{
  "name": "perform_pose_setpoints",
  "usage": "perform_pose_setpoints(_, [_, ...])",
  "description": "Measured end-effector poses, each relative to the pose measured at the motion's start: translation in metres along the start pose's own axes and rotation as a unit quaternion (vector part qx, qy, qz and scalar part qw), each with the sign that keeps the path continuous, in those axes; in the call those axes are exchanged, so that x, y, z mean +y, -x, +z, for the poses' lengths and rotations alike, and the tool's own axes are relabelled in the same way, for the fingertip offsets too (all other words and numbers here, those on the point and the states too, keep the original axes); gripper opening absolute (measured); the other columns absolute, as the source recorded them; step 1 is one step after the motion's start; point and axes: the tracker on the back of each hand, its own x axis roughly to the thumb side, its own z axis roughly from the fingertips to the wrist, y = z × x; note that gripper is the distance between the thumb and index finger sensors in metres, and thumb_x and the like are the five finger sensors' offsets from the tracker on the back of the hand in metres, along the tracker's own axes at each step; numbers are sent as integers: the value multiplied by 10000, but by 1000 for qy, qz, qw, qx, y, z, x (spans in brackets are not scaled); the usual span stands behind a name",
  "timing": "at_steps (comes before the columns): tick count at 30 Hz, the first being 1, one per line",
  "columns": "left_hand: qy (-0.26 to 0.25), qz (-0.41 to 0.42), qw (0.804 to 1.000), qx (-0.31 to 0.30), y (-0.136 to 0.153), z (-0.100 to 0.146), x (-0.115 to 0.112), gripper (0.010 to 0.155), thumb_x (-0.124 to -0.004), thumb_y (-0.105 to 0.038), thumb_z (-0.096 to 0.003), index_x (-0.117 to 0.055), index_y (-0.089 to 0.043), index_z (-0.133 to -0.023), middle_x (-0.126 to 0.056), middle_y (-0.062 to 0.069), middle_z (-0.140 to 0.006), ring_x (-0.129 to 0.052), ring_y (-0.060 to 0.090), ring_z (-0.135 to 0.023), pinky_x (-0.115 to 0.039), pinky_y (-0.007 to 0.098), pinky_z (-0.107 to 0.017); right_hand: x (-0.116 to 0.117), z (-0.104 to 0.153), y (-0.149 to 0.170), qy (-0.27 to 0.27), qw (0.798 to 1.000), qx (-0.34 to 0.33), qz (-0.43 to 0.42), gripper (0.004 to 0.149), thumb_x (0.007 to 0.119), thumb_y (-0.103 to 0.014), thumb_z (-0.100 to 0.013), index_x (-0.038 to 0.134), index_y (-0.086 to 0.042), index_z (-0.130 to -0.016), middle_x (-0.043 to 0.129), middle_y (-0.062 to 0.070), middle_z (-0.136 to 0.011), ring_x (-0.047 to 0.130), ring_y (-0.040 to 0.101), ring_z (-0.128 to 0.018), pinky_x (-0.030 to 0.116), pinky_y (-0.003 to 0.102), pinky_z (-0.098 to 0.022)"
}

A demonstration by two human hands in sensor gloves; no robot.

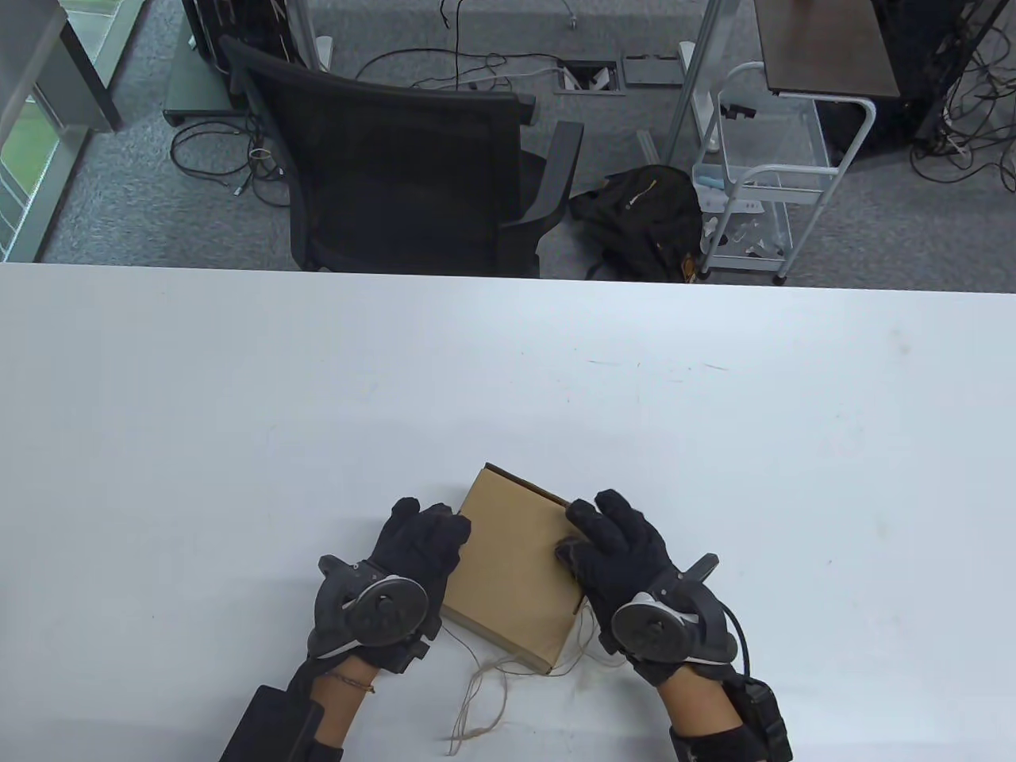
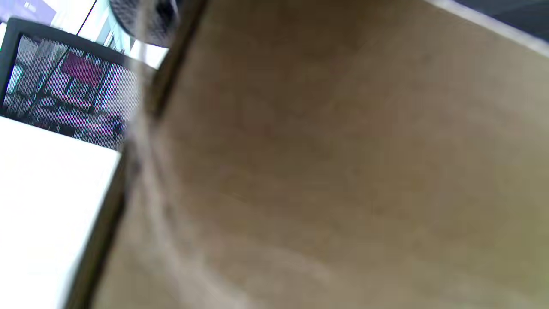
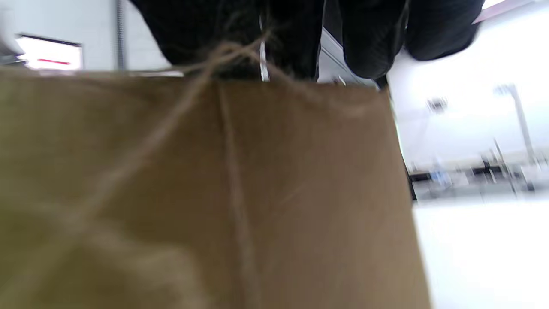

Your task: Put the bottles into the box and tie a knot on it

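The white surface (image 1: 238,413) spans the whole width of the table view, with faint scuffs toward its right half. 1 closed brown cardboard box (image 1: 512,575) lies flat on it near the front edge, turned slightly askew. Loose strands of thin twine (image 1: 476,698) trail from under the box onto the surface.

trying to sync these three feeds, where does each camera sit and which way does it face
Table view: high above, looking down at the white table; both gloved hands, left hand and right hand, flank the cardboard box.
Left wrist view: close against the box side, no hand visible.
Right wrist view: faces the box, fingers at top, twine across it.
All share the box.
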Motion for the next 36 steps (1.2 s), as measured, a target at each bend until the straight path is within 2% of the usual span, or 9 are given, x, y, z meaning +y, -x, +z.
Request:
perform_pose_setpoints(2, [-4, -18, 1000, -6, -4, 1, 5, 537, -855, -243, -496, -686, -200, -1004, -874, 32, -902, -885, 433, -952, -604, 711, -721, 1, 3, 4, -1, 998, 23, -54, 391, 801, -198, -462, 831, -114, -843, 735, 170, -1014, 674, 555, -872, 619, 717, -593])
perform_pose_setpoints(5, [-12, 18, 1000, -9, -13, 2, 12, 525, -885, -249, -482, -760, -197, -989, -935, 71, -855, -812, 533, -981, -528, 775, -702, -4, 4, -3, 5, 999, 19, 27, 390, 833, -252, -454, 870, -139, -825, 808, 137, -950, 823, 511, -765, 741, 640, -534])
perform_pose_setpoints(8, [-9, -18, 1000, 5, -21, 5, 14, 558, -903, -277, -471, -761, -158, -997, -979, 69, -827, -906, 481, -924, -543, 779, -683, -5, 5, -22, 7, 994, 11, 110, 394, 840, -292, -457, 887, -134, -814, 855, 153, -894, 904, 486, -671, 796, 606, -477])
perform_pose_setpoints(13, [-11, 5, 1000, 14, -26, 11, 14, 553, -922, -290, -459, -787, -153, -978, -1009, 45, -810, -926, 435, -917, -553, 771, -679, -6, 8, -44, 3, 982, 6, 188, 397, 848, -336, -450, 920, -106, -765, 913, 177, -774, 992, 395, -496, 865, 517, -361])
perform_pose_setpoints(20, [11, 43, 999, 12, -28, 13, 7, 544, -912, -285, -465, -778, -175, -980, -972, 20, -852, -896, 446, -946, -605, 715, -703, -7, 14, -57, 10, 987, -31, 157, 388, 895, -337, -419, 947, -75, -701, 946, 177, -611, 1008, 246, -324, 897, 419, -261])
perform_pose_setpoints(23, [23, 42, 999, -2, -29, 11, 4, 510, -903, -271, -470, -789, -196, -961, -930, 32, -872, -873, 412, -979, -618, 672, -724, -10, 14, -53, 30, 990, -43, 128, 375, 921, -315, -405, 950, -90, -704, 949, 171, -646, 997, 276, -378, 873, 455, -322])
perform_pose_setpoints(27, [34, 21, 998, -47, -32, 7, -4, 452, -876, -255, -473, -807, -226, -919, -872, 29, -864, -854, 360, -992, -686, 621, -723, -16, 11, -38, 75, 988, -31, 132, 375, 907, -282, -419, 906, -128, -760, 847, 161, -869, 881, 392, -693, 744, 578, -539])
perform_pose_setpoints(33, [53, 109, 989, -84, -20, -1, -6, 440, -892, -240, -449, -834, -239, -884, -882, 11, -842, -848, 321, -998, -715, 570, -727, -9, 0, -1, 74, 995, 45, 51, 376, 866, -255, -452, 873, -128, -805, 716, 222, -1003, 703, 567, -839, 636, 694, -586])
perform_pose_setpoints(36, [55, 110, 988, -98, -19, 0, -5, 446, -889, -243, -448, -829, -247, -890, -880, 1, -847, -846, 306, -1007, -709, 559, -736, -4, 0, 16, 38, 995, 91, -2, 385, 808, -263, -480, 863, -173, -850, 663, 242, -1044, 639, 595, -863, 626, 706, -588])
